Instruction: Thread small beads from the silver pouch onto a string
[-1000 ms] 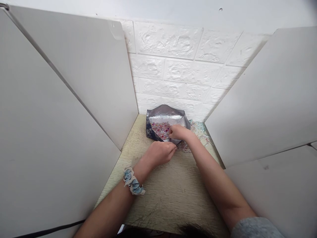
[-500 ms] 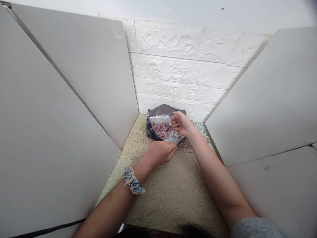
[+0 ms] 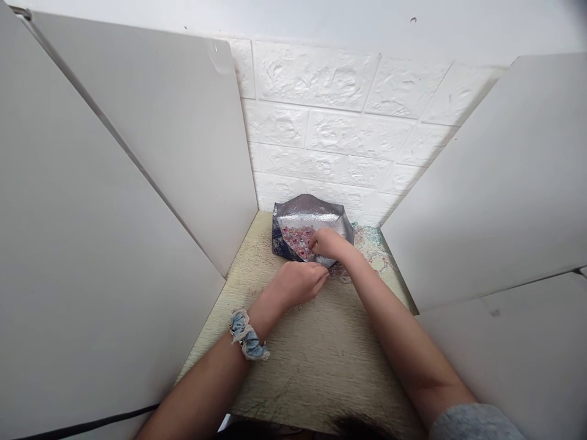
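A silver-lined bag [image 3: 308, 211] with a dark blue patterned outside stands open against the back wall. Pink, red and clear beads [image 3: 297, 237] lie heaped inside it. My right hand [image 3: 331, 244] reaches into the bag, its fingers curled down at the right side of the heap; whatever is between the fingertips is hidden. Just in front of the bag's lower edge, my left hand [image 3: 300, 282] is closed in a pinch, its thumb against the fingers, and what it holds is too small to make out. A pale blue scrunchie [image 3: 249, 335] circles my left wrist.
Strings of small beads [image 3: 378, 260] lie to the right of the bag on the pale wooden tabletop [image 3: 321, 360]. White panels [image 3: 192, 134] stand close on the left, with another panel [image 3: 499, 183] on the right. A white brick-patterned wall [image 3: 316, 134] closes off the back.
My right hand has moved down and slightly left, from above the bag's opening into the beads, with its fingers now pointing down. The left hand stays pinched in nearly the same place.
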`<state>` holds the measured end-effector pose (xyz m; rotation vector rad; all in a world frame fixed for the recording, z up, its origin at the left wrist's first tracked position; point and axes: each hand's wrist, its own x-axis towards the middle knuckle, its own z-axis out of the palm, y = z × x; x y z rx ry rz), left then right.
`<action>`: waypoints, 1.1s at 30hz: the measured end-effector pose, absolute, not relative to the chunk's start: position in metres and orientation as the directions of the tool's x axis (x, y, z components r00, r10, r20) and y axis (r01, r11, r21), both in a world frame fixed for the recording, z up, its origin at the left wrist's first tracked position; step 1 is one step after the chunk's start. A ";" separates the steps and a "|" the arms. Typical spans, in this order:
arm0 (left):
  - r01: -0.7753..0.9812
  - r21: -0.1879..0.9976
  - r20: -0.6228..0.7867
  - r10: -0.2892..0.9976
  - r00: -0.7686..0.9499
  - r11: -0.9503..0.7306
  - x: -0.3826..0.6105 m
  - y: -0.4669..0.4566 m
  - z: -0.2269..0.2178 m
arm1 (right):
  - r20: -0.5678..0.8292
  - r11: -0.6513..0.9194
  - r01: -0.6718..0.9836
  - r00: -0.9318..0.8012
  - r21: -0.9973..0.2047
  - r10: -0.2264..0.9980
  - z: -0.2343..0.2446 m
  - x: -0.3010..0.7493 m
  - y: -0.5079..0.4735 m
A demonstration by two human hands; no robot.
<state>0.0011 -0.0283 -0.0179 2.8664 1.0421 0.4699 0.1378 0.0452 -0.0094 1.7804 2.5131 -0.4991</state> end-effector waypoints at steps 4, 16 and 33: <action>0.624 0.148 0.261 0.639 0.724 -0.767 0.001 -0.029 -0.017 | -0.185 0.352 0.903 -0.400 -0.245 0.898 -0.014 0.140 0.047; 0.621 0.154 0.256 0.638 0.726 -0.769 0.002 -0.029 -0.015 | -0.296 -0.228 0.296 -0.212 -0.928 0.931 0.010 0.145 0.047; 0.623 0.191 0.232 0.652 0.722 -0.759 0.003 -0.029 -0.016 | -0.221 0.224 0.857 -0.358 -0.465 0.907 -0.010 0.138 0.043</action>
